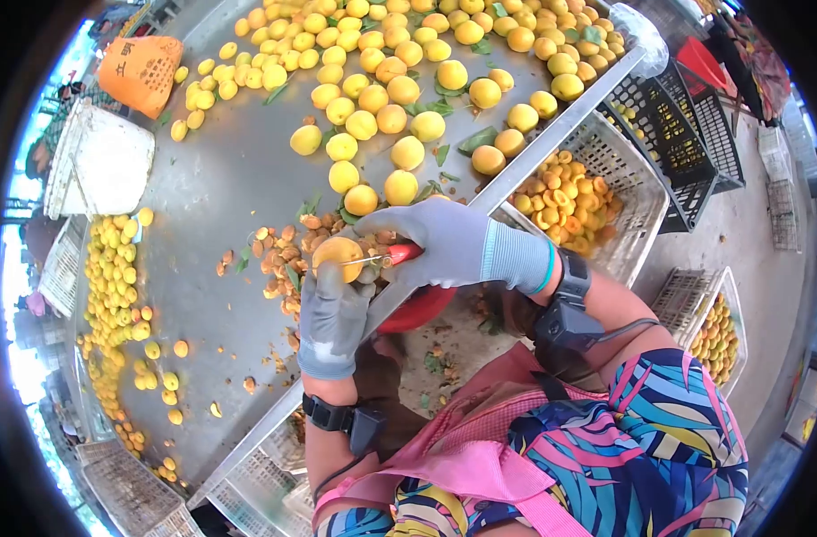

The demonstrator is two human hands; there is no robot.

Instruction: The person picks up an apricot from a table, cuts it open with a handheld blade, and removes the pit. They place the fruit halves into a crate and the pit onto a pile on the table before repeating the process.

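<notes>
Roughly midway, we judged: the round yellow-orange apricot (338, 255) sat at the near middle of the table, held up in the grey-gloved left hand (332, 318), whose fingers were curled round its underside. Its skin looked smooth and matt, blushed orange on one side. The grey-gloved right hand (444, 246) was closed on a small red-handled knife (399, 254), the blade lying against the fruit's right side. Just left of it lay a heap of brown stones (283, 264) on the grey steel table (220, 179). To the right, a pale plastic crate (641, 192) held orange cut halves (565, 201). Farther off, many whole yellow apricots (381, 80) lay uncut, so much work seemed left.
</notes>
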